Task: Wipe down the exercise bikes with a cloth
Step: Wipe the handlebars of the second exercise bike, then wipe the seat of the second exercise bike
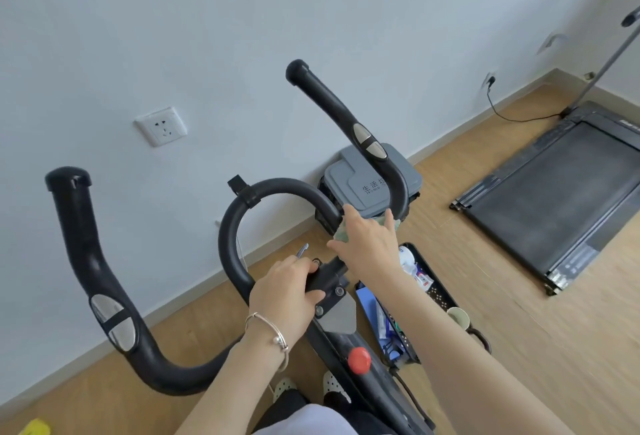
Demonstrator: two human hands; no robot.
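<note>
a pale wall (242,18) and wooden floor (519,330) frame the scene, with a dark treadmill (554,192) lying flat at the right, its cable running to a wall outlet. the exercise bike (363,358) fills the foreground, its black handlebars (277,188) looping up in the middle and ending in 2 long grips, each with a silver sensor pad; a red knob (359,360) sits on the frame below. behind the bars stands a grey lidded bin (360,174), its lid marked with chinese characters and the word "home", partly hidden. on the floor beside the bike lies a black tray (440,292) holding a white bottle, small packets and blue items, with a cup just beside it. a white socket (161,126) is on the wall. the right hand (369,244) presses a green cloth (343,233) flat against the handlebar's curve, fingers spread. the left hand (284,289), wearing a silver bracelet (273,334), is clenched around the handlebar clamp.
</note>
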